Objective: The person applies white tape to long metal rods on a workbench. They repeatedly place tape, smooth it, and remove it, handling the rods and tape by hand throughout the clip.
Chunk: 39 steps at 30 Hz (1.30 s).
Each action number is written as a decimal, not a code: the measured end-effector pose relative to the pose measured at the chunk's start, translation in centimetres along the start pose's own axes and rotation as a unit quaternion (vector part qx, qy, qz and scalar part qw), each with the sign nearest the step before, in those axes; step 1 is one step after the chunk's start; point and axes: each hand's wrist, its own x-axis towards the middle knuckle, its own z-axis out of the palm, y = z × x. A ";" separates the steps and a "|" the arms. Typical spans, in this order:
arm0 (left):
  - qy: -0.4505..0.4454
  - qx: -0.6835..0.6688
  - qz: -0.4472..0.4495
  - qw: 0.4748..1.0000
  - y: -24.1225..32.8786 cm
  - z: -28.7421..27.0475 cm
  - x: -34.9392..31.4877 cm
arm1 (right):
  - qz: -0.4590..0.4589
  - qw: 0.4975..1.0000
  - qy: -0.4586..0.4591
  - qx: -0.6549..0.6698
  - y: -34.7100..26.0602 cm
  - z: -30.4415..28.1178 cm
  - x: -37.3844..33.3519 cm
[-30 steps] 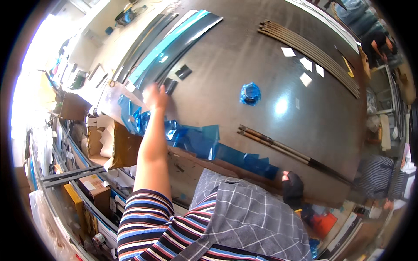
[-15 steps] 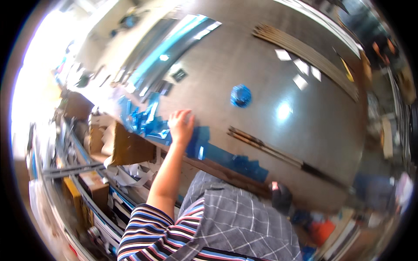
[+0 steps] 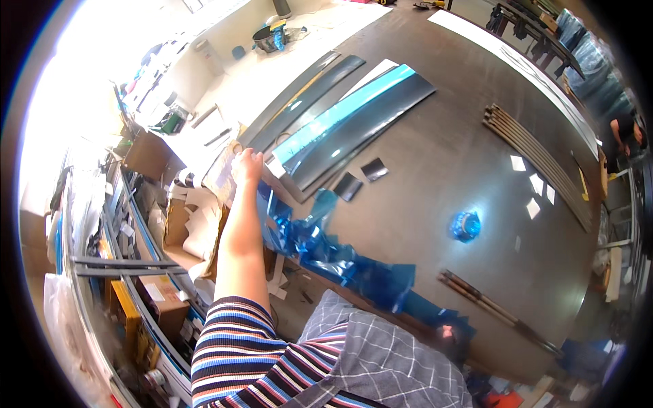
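My left hand (image 3: pixel 247 166) reaches out at the table's near left corner, fingers curled in. Whatever it grips, if anything, is too small to make out; a small tan ring (image 3: pixel 235 146) shows by the fingertips. Just beyond lie long dark glossy strips (image 3: pixel 381 112), one with a bright blue film band (image 3: pixel 343 121) on it. Crumpled blue film (image 3: pixel 320 238) lies along the table's near edge, to the right of my forearm. Two small dark squares (image 3: pixel 348 186) sit beside the strips. My right hand does not show.
A ball of blue film (image 3: pixel 465 226) lies on the brown table (image 3: pixel 422 183). Brown rods (image 3: pixel 537 163), white squares (image 3: pixel 532 208) and dark-ended sticks (image 3: pixel 500 309) lie around it. Below my left forearm stands an open cardboard box (image 3: pixel 183 234). Another person (image 3: pixel 624 134) is at the far right.
My left hand has moved left and away from me, off the blue film to the near end of the strips. The view has shifted left, and the strips show more fully.
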 end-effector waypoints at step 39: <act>-0.251 -0.733 0.209 0.597 18.7 -9.1 -9.5 | -0.297 0.950 0.095 0.029 -14.5 9.6 8.8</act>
